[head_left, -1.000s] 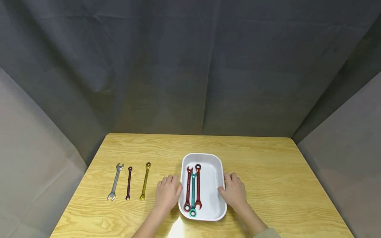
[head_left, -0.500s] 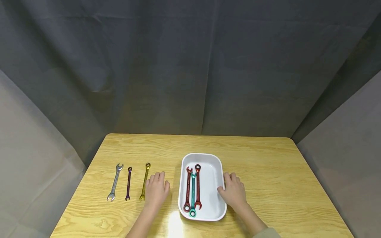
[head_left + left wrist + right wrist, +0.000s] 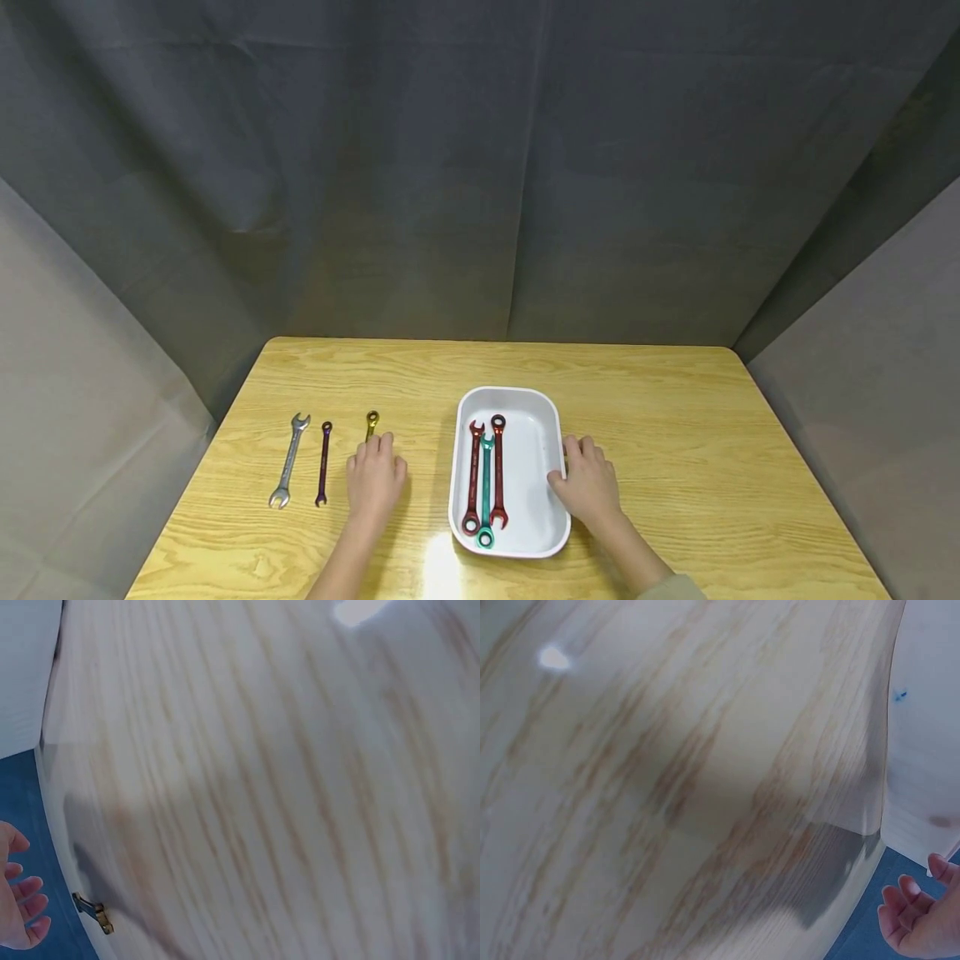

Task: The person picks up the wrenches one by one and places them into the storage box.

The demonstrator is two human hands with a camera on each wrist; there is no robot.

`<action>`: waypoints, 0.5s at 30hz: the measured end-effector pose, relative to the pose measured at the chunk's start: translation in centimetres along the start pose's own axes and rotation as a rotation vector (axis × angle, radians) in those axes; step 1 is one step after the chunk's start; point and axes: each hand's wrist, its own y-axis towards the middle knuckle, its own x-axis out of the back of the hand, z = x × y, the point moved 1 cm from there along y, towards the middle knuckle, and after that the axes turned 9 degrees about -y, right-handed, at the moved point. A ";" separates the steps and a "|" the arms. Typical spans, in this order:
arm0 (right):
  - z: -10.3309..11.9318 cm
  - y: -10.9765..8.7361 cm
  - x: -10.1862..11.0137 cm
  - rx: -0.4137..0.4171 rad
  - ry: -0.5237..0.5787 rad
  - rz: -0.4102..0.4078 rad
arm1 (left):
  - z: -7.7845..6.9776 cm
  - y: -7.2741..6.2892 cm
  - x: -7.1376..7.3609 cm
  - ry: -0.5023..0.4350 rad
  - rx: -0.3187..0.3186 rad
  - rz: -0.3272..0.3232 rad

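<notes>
My left hand (image 3: 372, 483) is over the yellow combination wrench (image 3: 372, 418) and hides most of it in the head view. In the left wrist view its loosely bent fingers (image 3: 30, 904) are apart from the wrench end (image 3: 94, 911). My right hand (image 3: 588, 485) holds the right side of a white tray (image 3: 512, 554), thumb over the rim and fingers along the outside. Inside, at the left, lie a red wrench (image 3: 474, 475), a teal wrench (image 3: 487, 483) and a second red wrench (image 3: 500, 467).
Left of my left hand, a purple wrench (image 3: 324, 462) and a silver open-end wrench (image 3: 289, 462) lie on the wooden table (image 3: 675, 433). A dark grey curtain (image 3: 420, 208) hangs behind the table, with pale panels (image 3: 90, 400) on both sides.
My left hand has let go of the tray's left side and moved left to the yellow wrench. The right hand, the tray and the wrenches have stayed in place.
</notes>
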 end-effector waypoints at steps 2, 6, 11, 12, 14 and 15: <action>0.0 0.0 0.1 -0.001 0.003 -0.001 | 0.4 0.0 -0.1 0.004 0.016 0.007; 0.1 0.0 0.0 -0.004 0.007 -0.001 | 1.3 0.0 -0.3 0.007 0.038 0.006; 0.0 0.0 0.0 -0.008 0.010 0.001 | 2.1 0.0 -0.5 -0.012 0.068 0.012; 0.0 0.0 0.0 -0.009 0.013 0.002 | 2.2 0.0 -0.5 -0.016 0.075 0.015; 0.0 0.0 0.0 -0.011 0.018 0.004 | 2.4 0.0 -0.5 -0.025 0.090 0.020; 0.0 0.0 0.0 -0.011 0.023 0.005 | 2.5 0.0 -0.5 -0.027 0.096 0.021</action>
